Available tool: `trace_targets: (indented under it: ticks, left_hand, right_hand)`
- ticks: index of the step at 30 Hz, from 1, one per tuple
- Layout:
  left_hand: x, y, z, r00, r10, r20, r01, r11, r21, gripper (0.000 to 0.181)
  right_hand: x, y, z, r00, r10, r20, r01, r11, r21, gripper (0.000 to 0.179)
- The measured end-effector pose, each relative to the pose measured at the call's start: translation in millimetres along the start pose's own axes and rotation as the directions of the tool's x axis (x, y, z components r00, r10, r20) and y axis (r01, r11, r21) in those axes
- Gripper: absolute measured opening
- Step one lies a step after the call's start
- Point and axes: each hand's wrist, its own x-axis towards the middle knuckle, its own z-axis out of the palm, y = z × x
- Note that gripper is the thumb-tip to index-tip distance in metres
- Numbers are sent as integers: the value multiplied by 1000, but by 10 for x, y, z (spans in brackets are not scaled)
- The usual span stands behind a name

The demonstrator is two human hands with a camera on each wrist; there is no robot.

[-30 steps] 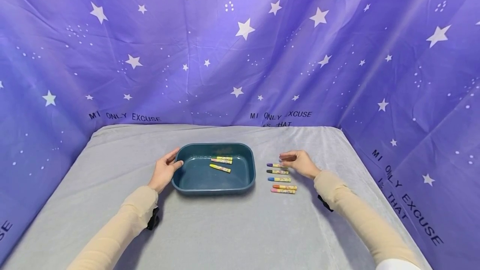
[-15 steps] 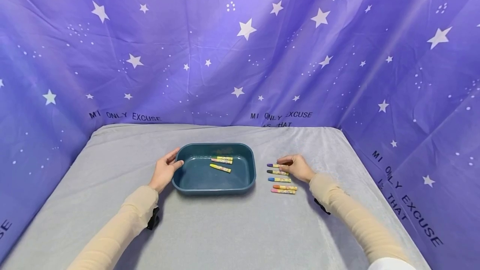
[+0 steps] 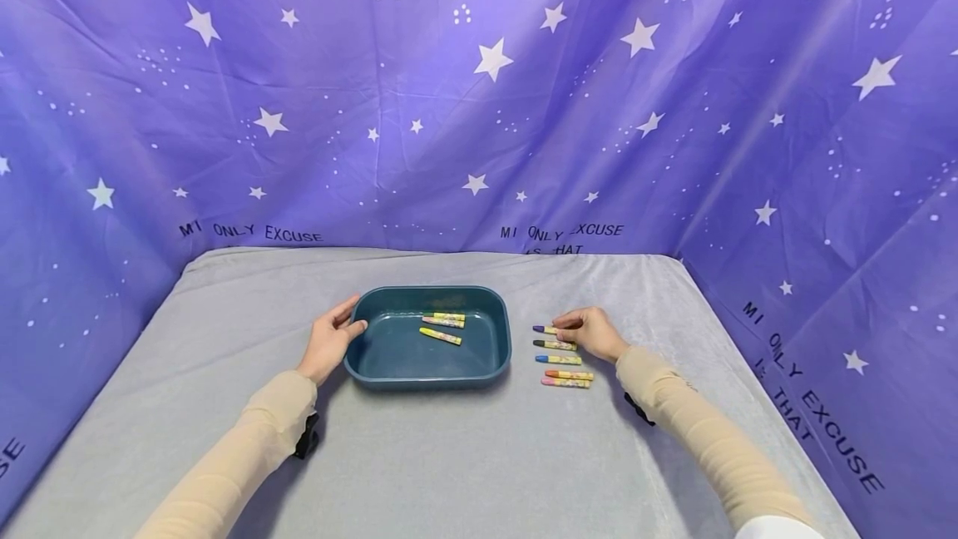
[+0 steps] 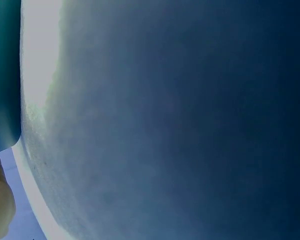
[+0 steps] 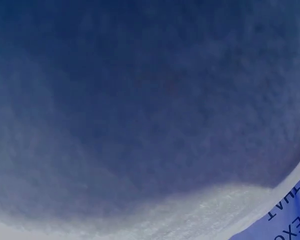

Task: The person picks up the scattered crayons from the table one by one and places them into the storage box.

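Note:
My left hand (image 3: 328,348) grips the left end of a dark teal plastic tray (image 3: 427,380), thumb over the rim and fingers along the outside. Inside lie a yellow crayon (image 3: 440,336) and, behind it, a pale pink crayon (image 3: 443,322) beside another yellow-wrapped one (image 3: 449,315). Right of the tray, my right hand (image 3: 596,334) pinches a purple crayon (image 3: 544,329) at its wrapped end, which the fingers partly hide. The left wrist view catches the tray's wall (image 4: 4,75) and a bit of finger; the right wrist view shows mostly dark cloth.
Nearer than the purple crayon, a black crayon (image 3: 555,345), a blue crayon (image 3: 558,360), an orange crayon (image 3: 569,374) and a pink crayon (image 3: 565,383) lie in a column. Grey cloth (image 3: 464,472) covers the table. Purple star-printed curtains (image 3: 419,65) surround its back and sides.
My right hand has come down slightly to the left and closed its fingers on the purple crayon. The left hand and tray have stayed in place.

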Motion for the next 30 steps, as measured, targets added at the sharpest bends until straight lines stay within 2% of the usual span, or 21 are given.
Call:
trace_targets:
  ticks: [4,7,15,23,30]
  left_hand:
    - [1,1,4,1000,-3,-4,3,1000,0,57]
    - [10,-2,6,1000,-4,-2,4,1000,1,57]
    - [20,-19,4,1000,2,1,-2,1000,-8,57]
    - [8,-5,8,1000,5,-3,-5,1000,-11,57]
    - [2,0,1,1000,5,-4,-5,1000,-11,57]
  right_hand:
    - [-3,-18,-24,1000,18,11,-19,1000,10,25]
    - [-5,-38,-56,999,37,-9,-37,998,42,25]
    - [40,-179,-154,997,8,-75,-3,998,67,29]
    - [123,-523,-219,994,16,-111,-6,997,83,30]
    - [164,-859,-158,996,3,-94,6,996,95,30]
